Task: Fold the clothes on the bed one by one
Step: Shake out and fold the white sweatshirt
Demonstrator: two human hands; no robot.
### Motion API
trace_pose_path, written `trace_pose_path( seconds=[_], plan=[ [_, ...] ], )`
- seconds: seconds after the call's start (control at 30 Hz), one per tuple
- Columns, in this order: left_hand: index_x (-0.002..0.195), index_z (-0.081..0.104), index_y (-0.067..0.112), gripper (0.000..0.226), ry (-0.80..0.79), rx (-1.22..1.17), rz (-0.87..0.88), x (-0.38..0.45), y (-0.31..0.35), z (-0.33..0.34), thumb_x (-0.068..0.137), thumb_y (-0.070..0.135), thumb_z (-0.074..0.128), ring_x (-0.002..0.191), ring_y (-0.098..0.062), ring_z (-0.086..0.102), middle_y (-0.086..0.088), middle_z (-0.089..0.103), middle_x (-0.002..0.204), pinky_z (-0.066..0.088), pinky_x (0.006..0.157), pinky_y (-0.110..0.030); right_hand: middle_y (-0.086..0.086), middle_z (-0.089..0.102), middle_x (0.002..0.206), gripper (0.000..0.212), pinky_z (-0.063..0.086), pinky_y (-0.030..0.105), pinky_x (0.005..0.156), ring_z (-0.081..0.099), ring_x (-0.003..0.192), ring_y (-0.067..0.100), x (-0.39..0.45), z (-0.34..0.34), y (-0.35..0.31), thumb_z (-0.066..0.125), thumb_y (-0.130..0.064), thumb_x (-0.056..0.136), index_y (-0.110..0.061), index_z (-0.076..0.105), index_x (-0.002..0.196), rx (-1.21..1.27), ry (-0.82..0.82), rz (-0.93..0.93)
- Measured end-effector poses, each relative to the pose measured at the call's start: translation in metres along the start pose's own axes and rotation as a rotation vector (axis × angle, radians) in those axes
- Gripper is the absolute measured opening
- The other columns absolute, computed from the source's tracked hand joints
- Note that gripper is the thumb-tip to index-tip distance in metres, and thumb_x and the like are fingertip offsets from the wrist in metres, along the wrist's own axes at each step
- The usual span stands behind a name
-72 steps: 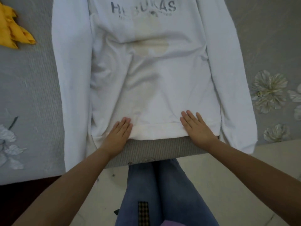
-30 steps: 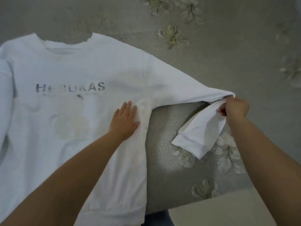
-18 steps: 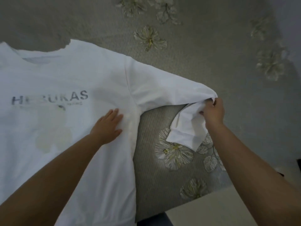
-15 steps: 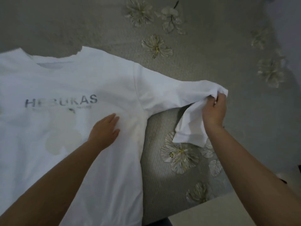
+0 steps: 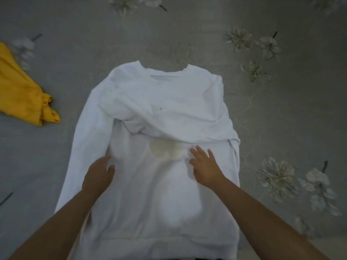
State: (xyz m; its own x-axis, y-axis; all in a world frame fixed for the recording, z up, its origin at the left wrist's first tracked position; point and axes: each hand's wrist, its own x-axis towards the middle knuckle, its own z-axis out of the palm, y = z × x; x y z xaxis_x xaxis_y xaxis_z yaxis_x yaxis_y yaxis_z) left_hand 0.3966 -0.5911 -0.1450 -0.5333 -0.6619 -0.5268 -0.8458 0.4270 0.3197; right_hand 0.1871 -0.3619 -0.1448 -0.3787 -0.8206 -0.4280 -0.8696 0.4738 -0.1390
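**One sleeve folded across the sweatshirt**

A white sweatshirt (image 5: 154, 184) lies flat on the grey bed cover (image 5: 281, 119), neck away from the person and hem toward them. It is the landmark for everything else here.

The sweatshirt's right-side sleeve (image 5: 169, 119) is folded over and lies slantwise across the chest, rumpled, its end reaching the far left of the body. The other sleeve (image 5: 82, 147) runs straight down the sweatshirt's left edge, unfolded, resting on the cover.

A pale yellowish mark (image 5: 165, 151) shows on the front just below the folded sleeve.

The left hand (image 5: 97, 175) rests at the sweatshirt's left side, where the body meets the straight sleeve. Its fingers curl downward into the cloth; whether they pinch any fabric cannot be told.

The right hand (image 5: 204, 166) lies flat on the body of the sweatshirt, just right of the mark and just below the folded sleeve, fingers spread and holding nothing.

A yellow garment (image 5: 24, 94) lies crumpled on the cover well to the left of the sweatshirt, apart from it.

Pale printed flowers (image 5: 277, 175) dot the cover right of the sweatshirt and beyond its neck.
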Motion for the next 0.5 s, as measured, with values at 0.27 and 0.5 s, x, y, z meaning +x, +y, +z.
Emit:
trace_pose_path(
  seconds=[0.27,0.5],
  plan=[
    [0.119,0.055,-0.008,0.051,0.157,-0.008,0.381,0.039,0.057,0.007,0.073,0.001,0.073,0.112,-0.041,0.054,-0.028,0.056,0.122,0.043,0.095,-0.044,0.002,0.004,0.156,0.061,0.004,0.04,0.115,-0.001,0.144,0.018,0.023,-0.011,0.041,0.043,-0.018,0.092,-0.015,0.016,0.146,-0.079,-0.021,0.265],
    [0.143,0.028,0.016,0.061,0.091,0.335,0.6,0.101,0.119,0.002,0.088,0.016,0.053,0.14,-0.025,0.022,-0.011,0.025,0.151,0.017,0.112,-0.04,-0.003,0.028,0.15,0.048,0.022,0.022,0.107,0.029,0.136,0.013,0.047,-0.014,0.068,0.038,-0.008,0.093,-0.023,0.04,0.138,0.112,-0.233,0.211]
  ],
)
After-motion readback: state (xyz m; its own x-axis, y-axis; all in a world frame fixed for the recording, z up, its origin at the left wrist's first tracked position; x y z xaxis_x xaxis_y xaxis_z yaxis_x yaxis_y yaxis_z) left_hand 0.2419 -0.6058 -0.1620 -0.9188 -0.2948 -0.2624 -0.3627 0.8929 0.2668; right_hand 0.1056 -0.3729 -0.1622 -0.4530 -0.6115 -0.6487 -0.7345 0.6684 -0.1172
